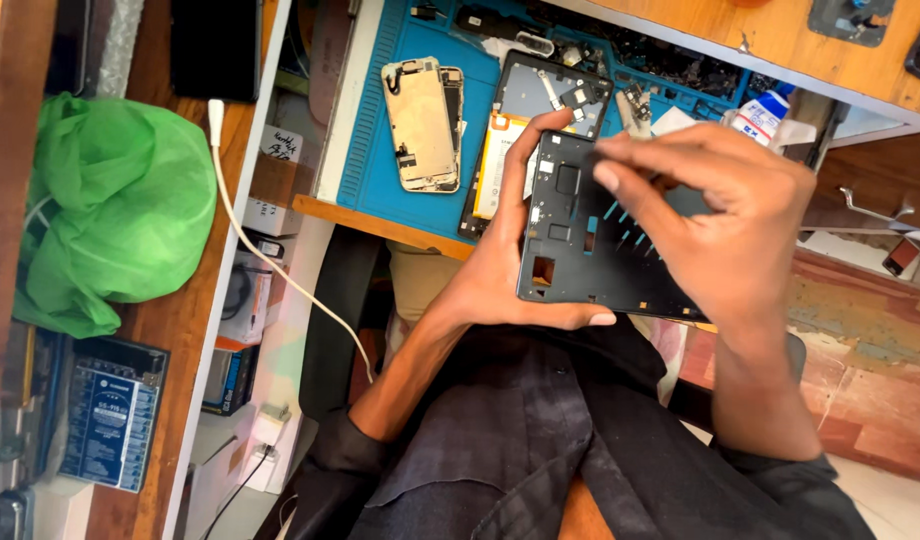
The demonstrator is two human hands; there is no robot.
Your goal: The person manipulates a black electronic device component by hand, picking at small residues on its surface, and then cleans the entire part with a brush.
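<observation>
My left hand (500, 265) grips a black phone frame (570, 225) by its lower edge, thumb along the bottom and index finger up its left side. My right hand (710, 215) lies over the frame's right half, fingers bent toward its top edge; whether it pinches a small part I cannot tell. The frame is held above my lap, just in front of the blue work mat (375, 130). Behind it on the mat lies an opened phone (535, 100) with a yellow battery showing.
A stripped phone body (422, 122) lies on the mat to the left. Small parts litter the mat's far edge (670, 65). A green plastic bag (105, 210) and a white cable (250, 240) are at the left, a blue box (115, 410) below them.
</observation>
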